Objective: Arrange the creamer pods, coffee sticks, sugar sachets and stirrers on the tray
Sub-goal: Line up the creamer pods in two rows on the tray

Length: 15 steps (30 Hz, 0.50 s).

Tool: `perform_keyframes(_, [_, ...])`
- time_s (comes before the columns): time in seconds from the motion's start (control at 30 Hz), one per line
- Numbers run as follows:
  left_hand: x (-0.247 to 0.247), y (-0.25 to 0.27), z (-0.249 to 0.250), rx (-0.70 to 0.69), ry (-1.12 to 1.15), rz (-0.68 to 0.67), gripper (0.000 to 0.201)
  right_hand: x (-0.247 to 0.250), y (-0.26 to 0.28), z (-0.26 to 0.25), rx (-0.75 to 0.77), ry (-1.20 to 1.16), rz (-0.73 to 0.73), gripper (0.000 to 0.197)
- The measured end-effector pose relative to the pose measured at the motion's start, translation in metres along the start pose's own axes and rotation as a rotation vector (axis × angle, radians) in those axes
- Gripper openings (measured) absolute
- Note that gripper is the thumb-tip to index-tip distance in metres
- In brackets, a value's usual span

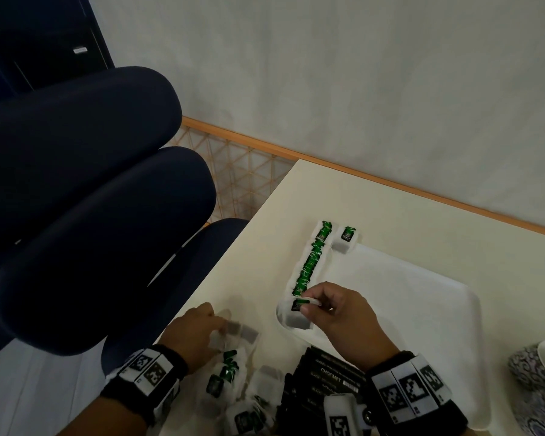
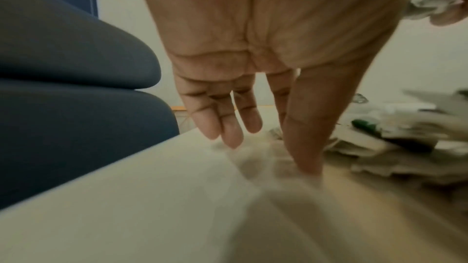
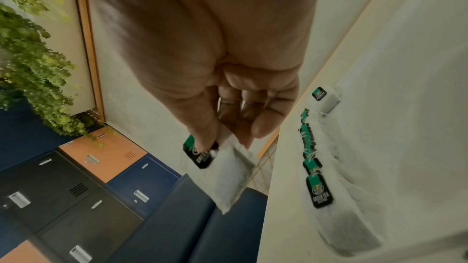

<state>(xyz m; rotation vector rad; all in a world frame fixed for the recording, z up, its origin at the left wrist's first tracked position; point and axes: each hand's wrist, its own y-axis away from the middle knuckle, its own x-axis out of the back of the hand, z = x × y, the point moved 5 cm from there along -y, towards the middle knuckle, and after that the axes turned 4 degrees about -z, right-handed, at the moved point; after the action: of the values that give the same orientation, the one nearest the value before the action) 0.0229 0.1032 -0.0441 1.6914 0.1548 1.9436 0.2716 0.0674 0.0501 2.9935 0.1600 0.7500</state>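
A white tray (image 1: 422, 294) lies on the cream table. Along its left rim runs a row of green-tagged tea bags (image 1: 310, 262) (image 3: 310, 147), with one more tea bag (image 1: 346, 239) at the far corner. My right hand (image 1: 309, 305) (image 3: 222, 139) pinches another tea bag (image 1: 296, 319) (image 3: 233, 175) by its tag and top edge, at the near end of that row. My left hand (image 1: 214, 325) (image 2: 266, 147) reaches into a loose pile of tea bags (image 1: 233, 372) (image 2: 392, 137) on the table; its fairly straight fingers touch one, blurred. Black coffee sticks (image 1: 324, 372) lie under my right wrist.
Patterned cups (image 1: 535, 369) stand at the right edge, beside the tray. A dark blue padded chair (image 1: 92, 215) sits close against the table's left edge. Most of the tray's inside is bare white.
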Motion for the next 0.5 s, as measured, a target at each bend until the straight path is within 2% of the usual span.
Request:
perform_keyframes(0.03, [0.000, -0.001, -0.001, 0.007, 0.006, 0.014, 0.022, 0.000, 0.000, 0.000, 0.000, 0.001, -0.001, 0.019])
perform_keyframes(0.1, [-0.002, -0.005, -0.005, 0.018, 0.038, 0.028, 0.022, 0.000, 0.000, -0.001, -0.001, 0.002, -0.005, 0.019])
perform_keyframes(0.2, [0.005, -0.006, -0.010, 0.020, 0.225, 0.091, 0.010, -0.001, 0.001, -0.003, 0.001, 0.001, -0.040, 0.021])
perform_keyframes(0.33, [0.040, 0.002, 0.002, -0.085, 0.561, 0.228, 0.029, -0.007, -0.001, -0.009, 0.031, -0.024, -0.152, 0.020])
perform_keyframes(0.43, [0.065, 0.009, 0.024, -0.203, 0.724, 0.193, 0.022, -0.015, -0.005, -0.018, 0.063, -0.056, -0.200, 0.016])
perform_keyframes(0.5, [0.077, 0.014, 0.041, -0.292, 0.848, 0.156, 0.014, -0.018, -0.010, -0.024, 0.087, -0.052, -0.176, 0.014])
